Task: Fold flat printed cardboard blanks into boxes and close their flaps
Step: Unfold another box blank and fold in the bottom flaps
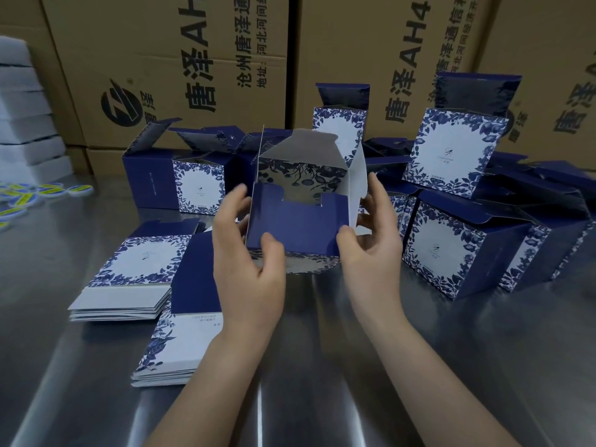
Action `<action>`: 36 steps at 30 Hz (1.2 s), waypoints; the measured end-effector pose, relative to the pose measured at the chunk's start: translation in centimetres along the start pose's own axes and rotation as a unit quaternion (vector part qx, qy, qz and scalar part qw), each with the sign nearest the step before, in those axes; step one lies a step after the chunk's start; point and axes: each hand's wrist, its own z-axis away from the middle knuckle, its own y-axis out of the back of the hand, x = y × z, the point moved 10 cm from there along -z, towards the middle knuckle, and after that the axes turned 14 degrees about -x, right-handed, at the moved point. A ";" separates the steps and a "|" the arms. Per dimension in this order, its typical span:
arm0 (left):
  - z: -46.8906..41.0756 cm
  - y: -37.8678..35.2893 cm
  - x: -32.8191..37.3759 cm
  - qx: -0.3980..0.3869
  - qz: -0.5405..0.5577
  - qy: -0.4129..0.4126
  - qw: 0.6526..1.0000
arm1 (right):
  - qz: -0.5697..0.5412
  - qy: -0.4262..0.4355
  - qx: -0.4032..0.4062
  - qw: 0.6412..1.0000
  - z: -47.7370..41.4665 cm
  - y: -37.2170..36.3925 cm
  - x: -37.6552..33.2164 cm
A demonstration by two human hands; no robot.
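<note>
My left hand (248, 269) and right hand (371, 253) grip a half-folded blue box (296, 227) by its sides, thumbs on the front flap, far flaps standing open, just above the steel table (451, 366). Flat blanks (129, 279) lie stacked to the left. Folded boxes (451, 246) crowd behind and to the right.

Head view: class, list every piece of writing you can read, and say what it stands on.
"唐泽AH", cut off: left brown carton.
"沧州唐泽通", cut off: same carton.
"地址:河北河间经", cut off: same carton.
"唐泽AH4.", cut off: middle brown carton.
Small print on folded boxes and flat blanks: too small.
Print on round stickers: blurred.
No text shows on the half-folded box held by left hand and right hand.
</note>
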 end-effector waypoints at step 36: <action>0.1 -0.9 0.2 -0.038 -0.055 0.016 0.998 | 0.229 0.129 -0.106 0.959 -1.2 0.5 -3.1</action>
